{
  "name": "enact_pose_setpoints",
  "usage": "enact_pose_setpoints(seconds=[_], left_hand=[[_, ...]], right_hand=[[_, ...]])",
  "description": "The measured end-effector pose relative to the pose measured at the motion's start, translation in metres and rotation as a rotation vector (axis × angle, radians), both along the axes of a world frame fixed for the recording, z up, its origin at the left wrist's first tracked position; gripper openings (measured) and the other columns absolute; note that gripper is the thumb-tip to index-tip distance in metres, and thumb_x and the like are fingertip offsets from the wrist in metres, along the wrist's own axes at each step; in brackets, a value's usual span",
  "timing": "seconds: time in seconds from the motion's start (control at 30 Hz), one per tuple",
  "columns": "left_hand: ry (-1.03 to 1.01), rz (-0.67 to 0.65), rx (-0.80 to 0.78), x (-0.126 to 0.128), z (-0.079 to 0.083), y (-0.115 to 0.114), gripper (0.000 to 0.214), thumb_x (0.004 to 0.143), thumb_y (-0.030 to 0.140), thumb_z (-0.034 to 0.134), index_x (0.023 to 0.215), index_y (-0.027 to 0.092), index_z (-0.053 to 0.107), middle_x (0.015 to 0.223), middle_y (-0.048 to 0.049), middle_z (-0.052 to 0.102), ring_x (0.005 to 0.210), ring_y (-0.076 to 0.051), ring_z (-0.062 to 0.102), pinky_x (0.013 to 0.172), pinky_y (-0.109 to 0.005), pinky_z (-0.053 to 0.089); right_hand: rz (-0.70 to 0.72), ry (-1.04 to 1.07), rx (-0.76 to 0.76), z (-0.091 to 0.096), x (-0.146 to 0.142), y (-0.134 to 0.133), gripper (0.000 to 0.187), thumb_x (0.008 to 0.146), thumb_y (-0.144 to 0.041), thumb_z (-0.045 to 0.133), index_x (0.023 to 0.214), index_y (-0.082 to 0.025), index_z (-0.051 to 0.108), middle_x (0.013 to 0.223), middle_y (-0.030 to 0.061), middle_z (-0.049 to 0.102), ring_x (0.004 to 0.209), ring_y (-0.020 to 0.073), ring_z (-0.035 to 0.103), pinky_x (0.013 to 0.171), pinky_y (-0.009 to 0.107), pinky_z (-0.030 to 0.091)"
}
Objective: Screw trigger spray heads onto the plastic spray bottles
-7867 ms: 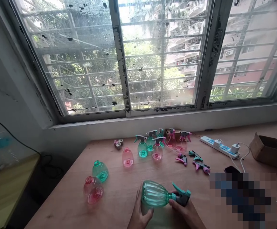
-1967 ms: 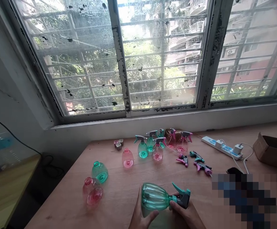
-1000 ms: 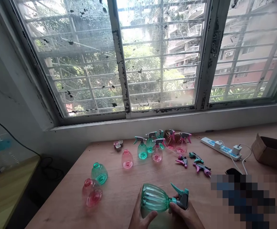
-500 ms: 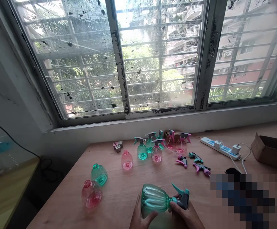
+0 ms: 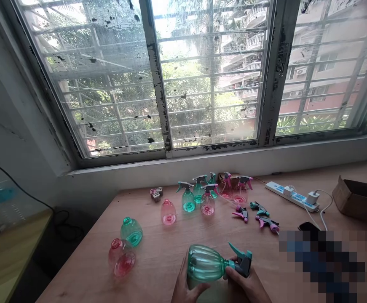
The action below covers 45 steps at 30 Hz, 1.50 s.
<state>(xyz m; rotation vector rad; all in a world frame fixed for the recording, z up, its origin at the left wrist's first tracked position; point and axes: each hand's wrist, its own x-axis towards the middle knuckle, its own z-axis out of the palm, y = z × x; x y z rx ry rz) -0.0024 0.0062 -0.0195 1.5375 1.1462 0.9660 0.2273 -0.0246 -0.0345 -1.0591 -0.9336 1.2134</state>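
A green see-through spray bottle [image 5: 206, 263] lies tilted on its side between my hands, its base to the left. My left hand [image 5: 188, 282] is wrapped round the bottle's base end, thumb underneath. At the neck, my right hand [image 5: 245, 282] grips the dark and teal spray head [image 5: 242, 263], which sits on the bottle's mouth. Left of my hands stand a pink bottle [image 5: 121, 257] and a green bottle [image 5: 132, 231], both without spray heads. Another headless pink bottle [image 5: 168, 212] stands farther back.
Several bottles with spray heads [image 5: 207, 204] stand near the window wall. Loose pink spray heads [image 5: 267, 224] and a teal one [image 5: 259, 208] lie to their right. Beyond are a power strip [image 5: 292, 195], a phone [image 5: 309, 227] and a cardboard box [image 5: 358, 204]. Small dark blocks [image 5: 156, 194] sit at the back.
Almost nothing differs. The spray bottle and its head have shifted very slightly right and down, with both hands still holding them.
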Motion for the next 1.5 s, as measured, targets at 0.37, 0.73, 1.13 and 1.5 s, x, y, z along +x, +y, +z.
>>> enact_pose_setpoints(seconds=[0.37,0.73,1.13,1.5], left_hand=[[0.032,0.051,0.059,-0.001,-0.005,-0.002,0.092,0.07,0.044,0.079,0.148,0.012,0.04,0.155,-0.016,0.043,0.147,-0.033,0.032,0.123,-0.043,0.022],[0.04,0.057,0.056,0.0,0.001,-0.004,0.099,0.063,0.039,0.084,0.149,0.014,0.04,0.153,-0.0143,0.047,0.146,-0.034,0.034,0.123,-0.043,0.021],[-0.055,0.021,0.011,-0.001,-0.019,0.002,0.097,0.064,0.034,0.084,0.149,0.018,0.04,0.156,-0.012,0.043,0.146,-0.034,0.033,0.123,-0.044,0.021],[-0.064,-0.006,-0.016,-0.003,-0.02,0.004,0.099,0.063,0.037,0.086,0.147,0.011,0.04,0.153,-0.0173,0.045,0.146,-0.034,0.034,0.123,-0.042,0.022]], right_hand=[[0.034,-0.041,-0.031,0.007,0.0,-0.002,0.046,0.072,-0.059,0.077,0.091,-0.02,0.062,0.07,0.0053,0.075,0.066,0.0236,0.066,0.065,0.035,0.045],[0.025,-0.085,-0.024,-0.007,0.003,0.002,0.046,0.073,-0.06,0.075,0.092,-0.02,0.061,0.069,0.0044,0.075,0.064,0.0238,0.066,0.065,0.035,0.045],[-0.056,-0.064,-0.059,0.009,-0.005,-0.003,0.05,0.066,-0.063,0.077,0.088,-0.021,0.062,0.065,0.0035,0.074,0.064,0.0257,0.066,0.065,0.037,0.045],[-0.064,-0.033,-0.038,0.013,-0.006,-0.003,0.048,0.068,-0.063,0.077,0.086,-0.021,0.062,0.065,0.0028,0.072,0.064,0.0244,0.065,0.068,0.037,0.045]])
